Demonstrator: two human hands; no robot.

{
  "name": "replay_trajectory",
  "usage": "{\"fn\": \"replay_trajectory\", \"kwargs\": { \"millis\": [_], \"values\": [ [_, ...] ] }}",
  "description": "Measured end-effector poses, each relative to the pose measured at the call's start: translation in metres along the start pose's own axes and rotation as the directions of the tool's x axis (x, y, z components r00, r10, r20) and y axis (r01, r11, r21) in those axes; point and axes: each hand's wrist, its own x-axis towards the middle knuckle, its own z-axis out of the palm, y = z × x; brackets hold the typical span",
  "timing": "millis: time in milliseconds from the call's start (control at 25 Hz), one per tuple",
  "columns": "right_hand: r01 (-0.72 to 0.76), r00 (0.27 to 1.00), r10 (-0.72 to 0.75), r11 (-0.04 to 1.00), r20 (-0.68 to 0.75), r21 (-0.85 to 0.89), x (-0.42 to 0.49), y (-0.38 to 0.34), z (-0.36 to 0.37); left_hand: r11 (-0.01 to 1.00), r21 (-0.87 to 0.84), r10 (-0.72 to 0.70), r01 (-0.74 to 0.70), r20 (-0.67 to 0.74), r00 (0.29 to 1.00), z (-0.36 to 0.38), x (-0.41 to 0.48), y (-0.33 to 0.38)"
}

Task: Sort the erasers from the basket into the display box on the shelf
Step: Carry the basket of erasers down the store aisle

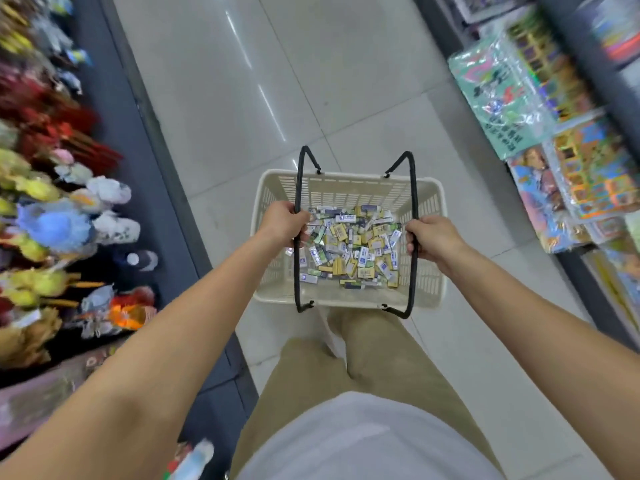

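A cream plastic basket hangs in front of me over the tiled aisle floor, carried by its two black wire handles. My left hand grips the left handle and my right hand grips the right handle. A heap of several small wrapped erasers, white, yellow, blue and green, covers the basket's bottom. No display box can be made out on either shelf.
A dark shelf on the left carries soft toys and colourful trinkets. On the right, shelves hold bagged toy and sticker packs. A glossy white tiled floor runs ahead between them. My legs stand just behind the basket.
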Motion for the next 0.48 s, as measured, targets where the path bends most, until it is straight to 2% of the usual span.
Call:
{"fn": "replay_trajectory", "kwargs": {
  "millis": [240,480],
  "values": [
    [-0.028,1.000,0.028,0.999,0.005,0.037,0.079,-0.138,0.001,0.998,0.059,0.021,-0.022,0.018,1.000,-0.038,0.105,0.119],
    [-0.024,0.998,0.030,0.994,-0.055,0.106,0.175,-0.269,0.019,0.995,0.081,0.059,-0.063,0.052,0.997,-0.082,0.221,0.228]
  ]
}}
